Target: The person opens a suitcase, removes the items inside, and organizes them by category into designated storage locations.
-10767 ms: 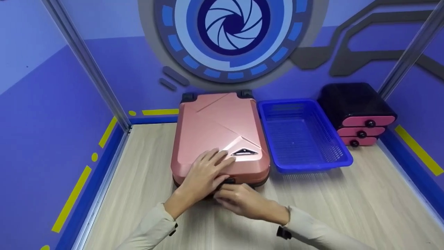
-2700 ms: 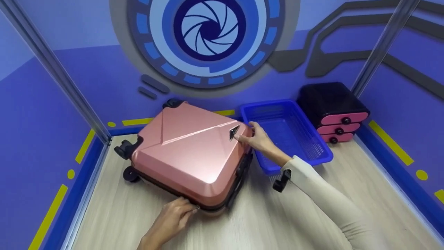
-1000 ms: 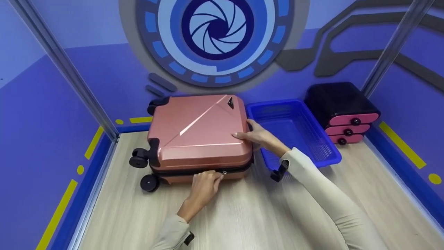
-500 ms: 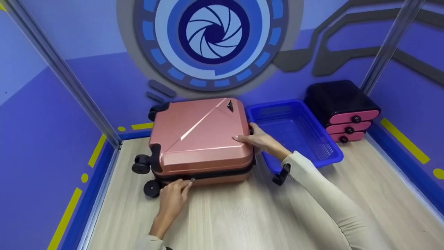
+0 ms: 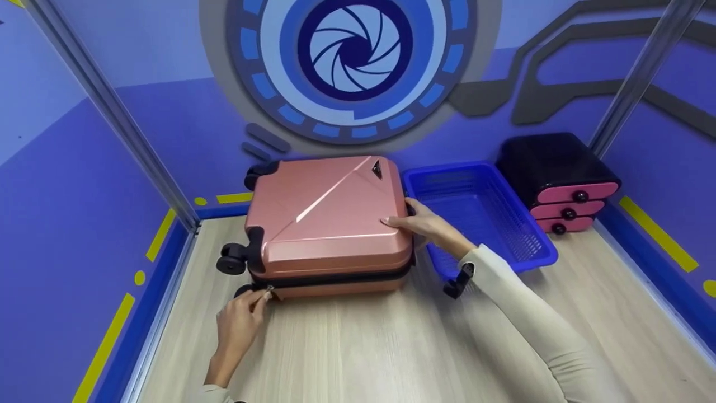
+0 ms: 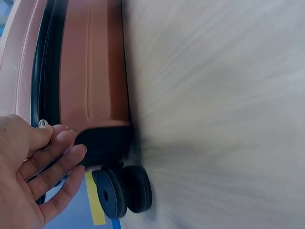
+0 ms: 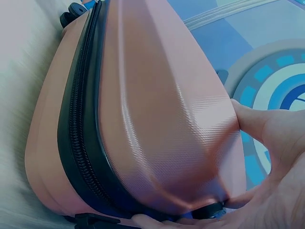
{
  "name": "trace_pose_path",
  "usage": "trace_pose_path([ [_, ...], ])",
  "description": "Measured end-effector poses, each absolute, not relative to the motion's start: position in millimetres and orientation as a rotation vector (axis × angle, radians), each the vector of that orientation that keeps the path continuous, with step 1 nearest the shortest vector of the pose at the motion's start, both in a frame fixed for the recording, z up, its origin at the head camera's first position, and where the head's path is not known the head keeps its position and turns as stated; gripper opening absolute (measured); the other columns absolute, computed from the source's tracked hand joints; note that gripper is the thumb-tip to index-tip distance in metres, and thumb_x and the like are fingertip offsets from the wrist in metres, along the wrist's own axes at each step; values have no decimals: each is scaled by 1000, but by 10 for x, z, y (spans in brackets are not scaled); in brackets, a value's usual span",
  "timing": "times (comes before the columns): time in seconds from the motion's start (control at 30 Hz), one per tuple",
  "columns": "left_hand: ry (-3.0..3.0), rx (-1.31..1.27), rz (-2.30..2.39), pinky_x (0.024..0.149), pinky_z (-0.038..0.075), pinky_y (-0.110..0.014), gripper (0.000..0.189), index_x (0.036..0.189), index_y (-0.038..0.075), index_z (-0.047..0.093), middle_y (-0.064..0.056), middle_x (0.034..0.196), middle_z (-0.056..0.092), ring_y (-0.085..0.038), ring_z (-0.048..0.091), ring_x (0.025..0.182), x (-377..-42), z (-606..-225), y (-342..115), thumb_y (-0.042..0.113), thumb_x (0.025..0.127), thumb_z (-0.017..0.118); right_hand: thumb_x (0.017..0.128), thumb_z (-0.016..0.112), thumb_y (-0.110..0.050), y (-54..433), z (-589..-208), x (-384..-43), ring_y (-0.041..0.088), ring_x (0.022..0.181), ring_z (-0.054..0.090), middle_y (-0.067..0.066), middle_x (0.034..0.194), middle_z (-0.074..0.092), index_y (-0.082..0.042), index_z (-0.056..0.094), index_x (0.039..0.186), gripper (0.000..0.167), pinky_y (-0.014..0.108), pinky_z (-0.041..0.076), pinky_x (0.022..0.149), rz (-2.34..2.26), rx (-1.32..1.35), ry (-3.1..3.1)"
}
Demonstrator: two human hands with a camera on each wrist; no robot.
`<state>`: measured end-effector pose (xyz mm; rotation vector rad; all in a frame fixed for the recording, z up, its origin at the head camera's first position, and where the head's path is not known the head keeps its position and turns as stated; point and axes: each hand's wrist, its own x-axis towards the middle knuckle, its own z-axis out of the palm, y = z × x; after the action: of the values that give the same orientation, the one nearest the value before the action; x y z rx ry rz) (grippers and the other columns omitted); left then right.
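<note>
Left hand: thumb and forefinger pinched (other fingers loosely bent)
Right hand: thumb spread from fingers

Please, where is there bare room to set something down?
Bare tabletop lies before the suitcase, between left hand and right sleeve, and before the drawer box, between that sleeve and the right wall. The back is crowded: suitcase, blue basket, drawer box.
</note>
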<state>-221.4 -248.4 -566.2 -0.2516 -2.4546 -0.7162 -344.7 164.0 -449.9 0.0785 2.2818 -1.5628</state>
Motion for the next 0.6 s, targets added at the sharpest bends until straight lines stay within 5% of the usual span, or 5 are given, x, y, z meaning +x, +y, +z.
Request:
trace_pose_path([
  [0.2,-2415,-226,-656,52,49,-50,6,89,10,82,-4,79,75,-32,71,65,-2215,-5618,-2646,5,86,84,92,82,-37,1602,-4512,-3442,34,135,55,26,157,45,-5,20,167,102,52,51,108,-1641,97,2272],
  [0.6,-2421,-165,-665,52,46,-46,3,88,6,82,-6,75,75,-29,66,59,-2335,-5620,-2742,7,86,84,94,78,-37,1630,-4491,-3428,35,129,60,26,154,48,-6,21,167,97,48,57,99,-1600,64,2303],
])
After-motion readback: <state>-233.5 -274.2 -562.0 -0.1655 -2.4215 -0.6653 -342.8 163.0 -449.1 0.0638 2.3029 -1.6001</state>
